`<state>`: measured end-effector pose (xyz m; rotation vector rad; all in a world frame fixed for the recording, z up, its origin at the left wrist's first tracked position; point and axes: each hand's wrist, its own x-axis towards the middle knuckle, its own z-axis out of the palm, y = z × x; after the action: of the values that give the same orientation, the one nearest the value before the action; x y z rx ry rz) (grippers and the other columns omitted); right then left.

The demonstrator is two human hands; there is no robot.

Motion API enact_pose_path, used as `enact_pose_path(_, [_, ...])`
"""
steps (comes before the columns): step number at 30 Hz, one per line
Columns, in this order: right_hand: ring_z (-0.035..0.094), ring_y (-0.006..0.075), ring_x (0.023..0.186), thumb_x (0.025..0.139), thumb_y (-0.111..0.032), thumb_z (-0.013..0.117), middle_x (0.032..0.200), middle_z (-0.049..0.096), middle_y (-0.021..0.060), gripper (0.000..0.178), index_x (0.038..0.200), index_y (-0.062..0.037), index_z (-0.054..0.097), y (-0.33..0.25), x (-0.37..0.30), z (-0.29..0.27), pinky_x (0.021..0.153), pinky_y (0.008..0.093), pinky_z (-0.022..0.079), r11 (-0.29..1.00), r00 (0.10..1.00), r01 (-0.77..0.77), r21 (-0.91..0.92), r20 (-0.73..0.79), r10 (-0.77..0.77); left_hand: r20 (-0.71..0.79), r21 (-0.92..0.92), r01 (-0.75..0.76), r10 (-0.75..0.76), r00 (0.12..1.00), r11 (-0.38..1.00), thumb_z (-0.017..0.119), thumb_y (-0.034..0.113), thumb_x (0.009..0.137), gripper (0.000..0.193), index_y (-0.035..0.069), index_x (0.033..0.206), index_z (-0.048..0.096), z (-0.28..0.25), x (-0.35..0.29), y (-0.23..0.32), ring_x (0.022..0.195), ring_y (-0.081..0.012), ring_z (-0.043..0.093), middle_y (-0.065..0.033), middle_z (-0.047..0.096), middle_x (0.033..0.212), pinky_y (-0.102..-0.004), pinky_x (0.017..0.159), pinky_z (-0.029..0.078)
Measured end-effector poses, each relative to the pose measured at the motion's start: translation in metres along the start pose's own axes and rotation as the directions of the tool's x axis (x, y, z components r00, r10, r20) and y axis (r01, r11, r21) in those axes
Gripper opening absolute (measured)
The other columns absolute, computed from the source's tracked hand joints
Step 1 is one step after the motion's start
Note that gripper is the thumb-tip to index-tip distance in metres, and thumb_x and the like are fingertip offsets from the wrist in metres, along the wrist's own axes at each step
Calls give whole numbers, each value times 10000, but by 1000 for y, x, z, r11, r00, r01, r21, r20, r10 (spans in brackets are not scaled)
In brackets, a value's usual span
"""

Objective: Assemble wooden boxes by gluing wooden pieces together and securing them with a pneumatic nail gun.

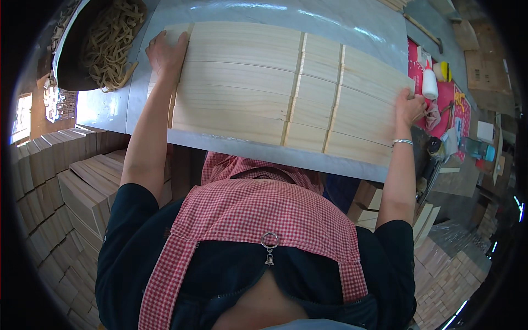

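Where the left hand (166, 54) rests: on the left end of pale, flat, grooved wooden boards (236, 82); fingers spread, not clenched.
Right hand (410, 107): fingers curled at the boards' right end; cannot tell if gripping or only pressing.
Boards' place: between both hands, on the shiny grey tabletop (107, 113).
Boards done: laid side by side, cross grooves (293, 88) roughly in line, judging by eye.
Boards left: thin seams show, grooves look unfilled; further work can't be judged.
White plastic bottle, red cap (429, 85): beyond right hand, not held.
Tan curled strips (113, 44): in dark round bin (67, 69), beyond left hand.
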<state>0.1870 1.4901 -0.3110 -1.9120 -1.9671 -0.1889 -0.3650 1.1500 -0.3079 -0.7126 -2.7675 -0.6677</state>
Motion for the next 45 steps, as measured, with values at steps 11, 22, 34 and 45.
enact_pose_path(11, [606, 422, 984, 917, -438, 539, 1058, 669, 261, 490, 997, 26, 672, 1, 1, 1, 988, 490, 435, 996, 997, 82, -20, -8, -82, 64, 80, -15, 10, 998, 997, 607, 624, 843, 773, 27, 1333, 642, 4, 7, -8, 1223, -380, 515, -207, 597, 1347, -420, 1067, 422])
enact_pose_path(22, [610, 396, 1019, 935, -421, 521, 1112, 674, 249, 486, 1042, 18, 700, -11, -5, -9, 965, 472, 463, 987, 997, 75, -143, -23, -79, 98, 88, -26, 18, 995, 996, 562, 660, 858, 754, 60, 1297, 688, 7, 13, -12, 1230, -364, 530, -191, 597, 1361, -405, 1069, 424])
enact_pose_path(34, [626, 347, 1011, 921, -191, 669, 1110, 658, 178, 342, 1223, -30, 678, 106, -121, -95, 912, 415, 501, 946, 976, 199, 257, 37, -215, 284, -46, -117, 125, 951, 992, 745, 526, 856, 805, 159, 1517, 468, -98, -110, -95, 1390, -384, 420, -142, 432, 1557, -516, 1125, 388])
enact_pose_path(45, [618, 208, 915, 890, -141, 732, 1129, 640, 117, 379, 1239, -8, 667, 110, -157, -110, 810, 297, 516, 849, 977, -84, 521, 211, -33, 404, -184, -173, 235, 884, 968, 914, 182, 691, 956, 105, 1525, 452, -122, -134, -119, 1314, -353, 515, -125, 422, 1578, -472, 1045, 480])
